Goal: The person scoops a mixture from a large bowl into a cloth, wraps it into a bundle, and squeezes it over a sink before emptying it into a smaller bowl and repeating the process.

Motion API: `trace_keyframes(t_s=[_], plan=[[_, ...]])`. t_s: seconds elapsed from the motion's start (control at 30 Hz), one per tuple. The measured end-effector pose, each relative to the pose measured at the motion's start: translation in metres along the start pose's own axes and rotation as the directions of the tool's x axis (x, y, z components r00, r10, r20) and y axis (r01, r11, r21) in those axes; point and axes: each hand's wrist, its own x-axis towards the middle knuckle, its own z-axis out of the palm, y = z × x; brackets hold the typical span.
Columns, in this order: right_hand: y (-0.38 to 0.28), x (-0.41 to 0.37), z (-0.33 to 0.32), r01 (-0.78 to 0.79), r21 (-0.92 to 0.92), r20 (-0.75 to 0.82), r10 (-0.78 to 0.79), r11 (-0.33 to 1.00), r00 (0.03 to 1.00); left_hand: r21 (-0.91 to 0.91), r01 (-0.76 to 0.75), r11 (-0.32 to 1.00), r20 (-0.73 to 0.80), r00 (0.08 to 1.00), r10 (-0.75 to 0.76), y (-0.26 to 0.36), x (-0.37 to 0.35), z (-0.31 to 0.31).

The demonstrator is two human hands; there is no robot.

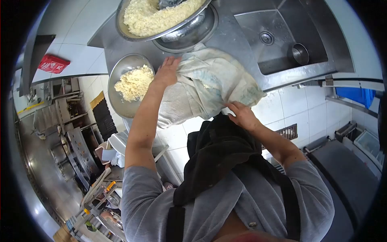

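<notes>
A damp, off-white cloth [217, 76] with bluish-green stains lies bunched and folded over the front of the steel counter, partly hanging past its edge. My left hand [168, 70] rests on the cloth's far left corner, fingers stretched out. At the near right edge, my right hand [243, 115] has thumb and fingers around the fabric. Left of the cloth stands a steel bowl [117, 74] with pale yellow crumbly food [135, 83] in it; my left forearm passes over its right side. Small crumbs of the same colour show in a fold of the cloth.
Behind the cloth, a wide steel basin [155, 38] heaped with pale crumbs [161, 18] sits on another round metal vessel [189, 36]. To the right is a sink [262, 48] holding a metal cup [300, 54]. A red packet [53, 63] lies far left; cooking equipment stands lower left.
</notes>
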Motion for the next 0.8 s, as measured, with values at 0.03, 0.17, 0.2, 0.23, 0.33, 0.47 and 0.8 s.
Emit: trace_keyframes(t_s=[0.03, 0.17, 0.2, 0.23, 0.33, 0.47, 0.8], plan=[[-0.010, 0.000, 0.008, 0.019, -0.036, -0.151, -0.024, 0.999, 0.988, -0.008, -0.015, 1.000, 0.000, 1.000, 0.015, 0.003, -0.003, 0.005], [-0.023, 0.020, 0.052, -0.018, -0.346, -0.337, -0.106, 0.938, 0.935, -0.064, -0.142, 0.988, 0.089, 0.985, 0.148, -0.009, 0.009, 0.020], [-0.024, 0.024, 0.060, -0.054, -0.364, -0.346, -0.082, 0.930, 0.935, -0.126, -0.170, 0.977, 0.116, 0.976, 0.185, -0.015, 0.015, 0.025], [-0.018, 0.025, 0.067, -0.057, -0.353, -0.349, -0.074, 0.934, 0.934, -0.122, -0.172, 0.977, 0.127, 0.974, 0.187, -0.014, 0.018, 0.021], [0.005, 0.023, 0.078, 0.083, -0.314, -0.371, -0.203, 0.946, 0.906, -0.307, -0.138, 0.942, 0.224, 0.951, 0.212, -0.004, 0.021, -0.012], [0.023, -0.002, 0.054, 0.204, -0.031, -0.527, -0.189, 0.979, 0.828, -0.429, -0.134, 0.893, 0.119, 0.972, 0.203, 0.007, 0.034, -0.036], [0.072, -0.037, -0.046, -0.115, -0.061, -0.752, 0.030, 0.991, 0.659, -0.551, -0.197, 0.811, 0.022, 0.968, 0.251, 0.057, -0.047, -0.008]])
